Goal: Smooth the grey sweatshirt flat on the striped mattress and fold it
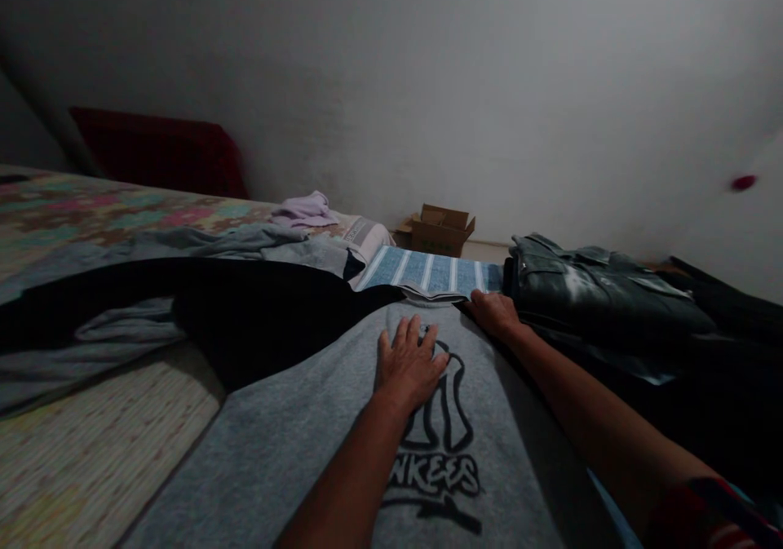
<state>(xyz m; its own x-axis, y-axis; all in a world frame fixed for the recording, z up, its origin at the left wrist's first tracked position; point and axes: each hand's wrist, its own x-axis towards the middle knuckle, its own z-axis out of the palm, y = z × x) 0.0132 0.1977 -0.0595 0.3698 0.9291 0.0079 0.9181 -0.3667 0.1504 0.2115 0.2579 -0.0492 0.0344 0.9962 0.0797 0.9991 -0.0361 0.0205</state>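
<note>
A grey sweatshirt (294, 427) with black sleeves and a black printed logo lies spread out in front of me, its collar pointing away. My left hand (411, 361) rests flat on the chest of it, fingers spread over the top of the print. At the right side of the collar, my right hand (493, 312) has its fingers closed on the black shoulder fabric. The left sleeve (245, 304) stretches out across the bed, while the right one is mostly hidden under my forearm and in shadow.
Folded dark denim clothes (593, 280) are stacked at the right. Behind the collar lies a blue striped cloth (428, 270). Other grey clothes (245, 243) and a pale purple cloth (306, 209) lie on the patterned bed (79, 214). An open cardboard box (437, 235) stands by the wall.
</note>
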